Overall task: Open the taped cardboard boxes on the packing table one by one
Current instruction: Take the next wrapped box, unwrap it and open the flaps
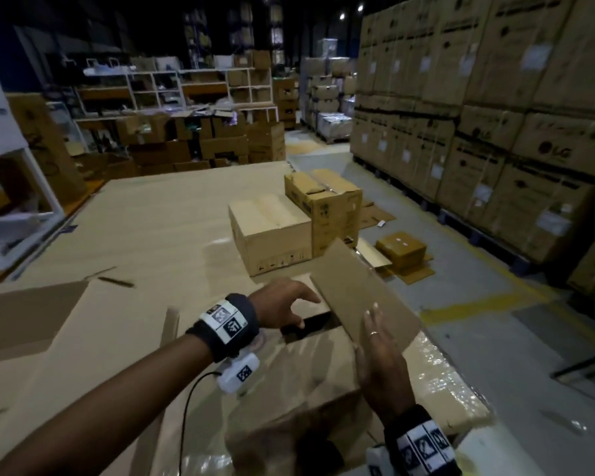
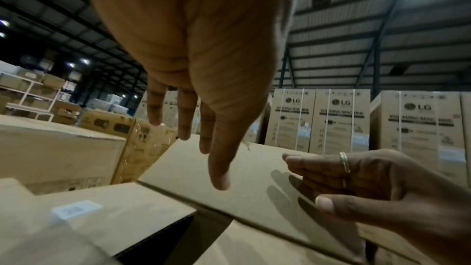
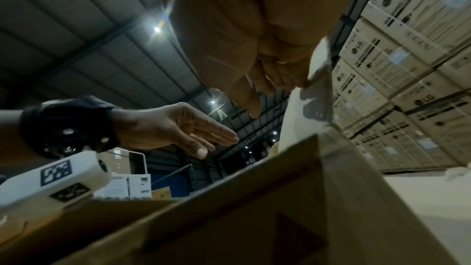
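Observation:
The near cardboard box (image 1: pixel 310 372) lies on the packing table (image 1: pixel 158 218) with clear tape shining on its top. Its right flap (image 1: pixel 358 290) is raised, and a dark gap (image 1: pixel 310 324) shows beneath. My right hand (image 1: pixel 378 352) lies flat against that flap, fingers straight, a ring on one finger. My left hand (image 1: pixel 289 304) hovers over the gap with relaxed fingers, holding nothing. The left wrist view shows my left hand (image 2: pixel 203 128) above the flap (image 2: pixel 242 184) and my right hand (image 2: pixel 356 184) beside it. In the right wrist view, my right hand (image 3: pixel 267 78) touches the flap (image 3: pixel 305 112).
Two more cardboard boxes (image 1: pixel 272 231) (image 1: pixel 327 204) stand side by side farther out on the table. Tall stacks of LG cartons (image 1: pixel 495 115) wall the right side. Flattened cardboard (image 1: pixel 402 255) lies on the floor. An open carton (image 1: pixel 24 314) sits at my left, shelving (image 1: pixel 186 87) behind.

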`<state>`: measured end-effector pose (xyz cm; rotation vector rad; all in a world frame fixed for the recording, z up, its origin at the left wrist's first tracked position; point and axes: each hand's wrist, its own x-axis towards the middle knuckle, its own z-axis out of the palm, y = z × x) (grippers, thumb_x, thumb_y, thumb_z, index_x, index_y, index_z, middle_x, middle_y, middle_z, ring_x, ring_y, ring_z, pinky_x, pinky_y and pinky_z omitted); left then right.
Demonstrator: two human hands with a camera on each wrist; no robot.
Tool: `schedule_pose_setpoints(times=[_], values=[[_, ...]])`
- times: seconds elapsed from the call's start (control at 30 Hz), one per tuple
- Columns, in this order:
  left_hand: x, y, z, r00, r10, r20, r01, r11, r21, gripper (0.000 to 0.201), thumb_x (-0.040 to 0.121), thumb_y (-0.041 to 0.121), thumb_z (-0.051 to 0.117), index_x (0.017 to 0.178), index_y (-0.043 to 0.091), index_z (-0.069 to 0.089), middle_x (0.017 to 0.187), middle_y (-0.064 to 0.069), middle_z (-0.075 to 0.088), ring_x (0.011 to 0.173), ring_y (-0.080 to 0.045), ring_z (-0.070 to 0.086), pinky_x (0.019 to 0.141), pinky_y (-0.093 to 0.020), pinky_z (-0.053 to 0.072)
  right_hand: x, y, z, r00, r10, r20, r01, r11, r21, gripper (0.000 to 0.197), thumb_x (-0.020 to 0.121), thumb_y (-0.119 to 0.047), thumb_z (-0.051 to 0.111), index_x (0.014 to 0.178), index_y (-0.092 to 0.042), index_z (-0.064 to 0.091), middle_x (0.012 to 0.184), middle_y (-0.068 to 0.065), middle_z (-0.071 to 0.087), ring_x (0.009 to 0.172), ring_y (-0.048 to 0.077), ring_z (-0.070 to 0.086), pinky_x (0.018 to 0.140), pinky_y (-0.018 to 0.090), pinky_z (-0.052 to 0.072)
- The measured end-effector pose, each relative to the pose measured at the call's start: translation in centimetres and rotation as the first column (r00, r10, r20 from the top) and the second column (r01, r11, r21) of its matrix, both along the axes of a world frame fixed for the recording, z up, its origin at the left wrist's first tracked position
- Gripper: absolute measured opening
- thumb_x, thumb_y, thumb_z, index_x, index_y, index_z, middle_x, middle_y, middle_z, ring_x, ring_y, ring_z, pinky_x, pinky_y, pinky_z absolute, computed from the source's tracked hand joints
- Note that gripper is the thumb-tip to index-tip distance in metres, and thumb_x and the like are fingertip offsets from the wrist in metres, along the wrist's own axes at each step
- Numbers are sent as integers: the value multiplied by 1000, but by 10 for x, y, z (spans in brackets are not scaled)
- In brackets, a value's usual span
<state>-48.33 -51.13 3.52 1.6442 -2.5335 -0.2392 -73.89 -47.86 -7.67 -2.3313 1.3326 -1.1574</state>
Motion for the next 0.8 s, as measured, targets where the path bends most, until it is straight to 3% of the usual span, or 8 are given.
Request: schedule_pose_setpoints(times=[0.07,0.13,0.27,0.4,0.47,0.53,0.63,0.8], values=[[-13,-29,-10,998,-49,35,47,998,41,52,84,26,81,134,20,66,138,0,64,126,-21,58,103,-32,45,1,-10,-9,997,-69,-43,73,992,99,62,93,-17,46,151,0,38,163,15,26,151,29,28,117,50,36],[-29,-54,-20,994,-105,44,102,992,68,46,88,21,76,133,18,66,139,-1,64,127,-23,58,104,-33,45,1,-17,-15,988,-115,-103,132,974,182,63,92,-23,37,150,-1,41,161,17,30,149,31,33,119,45,34],[-55,-87,-42,973,-214,89,197,965,170,42,87,22,75,128,16,69,126,-7,70,113,-28,66,94,-41,52,1,-27,-37,980,-73,-185,119,961,250,53,97,-30,36,138,-3,58,145,17,55,131,32,57,105,44,49],[-59,-108,-63,959,-278,55,257,936,241,33,83,21,77,115,14,77,114,-6,76,105,-27,70,91,-32,54,6,-24,-43,975,-121,-186,175,933,314,36,93,-29,54,121,-14,71,117,5,74,103,26,73,80,36,59],[-56,-113,-70,957,-289,39,272,933,236,28,85,19,77,113,15,78,113,-4,77,102,-22,71,91,-25,52,9,-22,-26,967,-92,-237,178,909,376,32,99,-25,47,126,-20,65,112,3,74,102,29,70,80,37,54],[-52,-113,-74,950,-310,25,297,930,217,23,88,23,73,110,18,79,108,-2,78,97,-20,72,87,-32,55,9,-23,-10,935,-47,-351,206,878,432,30,103,-21,36,124,-20,57,110,6,71,104,32,66,84,42,48],[-47,-112,-76,948,-318,28,306,930,204,25,90,30,68,111,22,78,105,-1,78,95,-22,72,82,-34,55,16,-23,8,894,-4,-448,235,855,462,32,101,-13,31,120,-17,56,114,9,68,105,34,65,87,42,47],[-42,-121,-73,968,-251,28,238,943,232,26,83,20,77,109,20,80,106,-1,78,97,-19,72,86,-30,55,19,-30,10,930,-39,-366,240,817,525,28,97,-18,31,111,-24,56,111,6,65,107,34,62,88,42,47]])
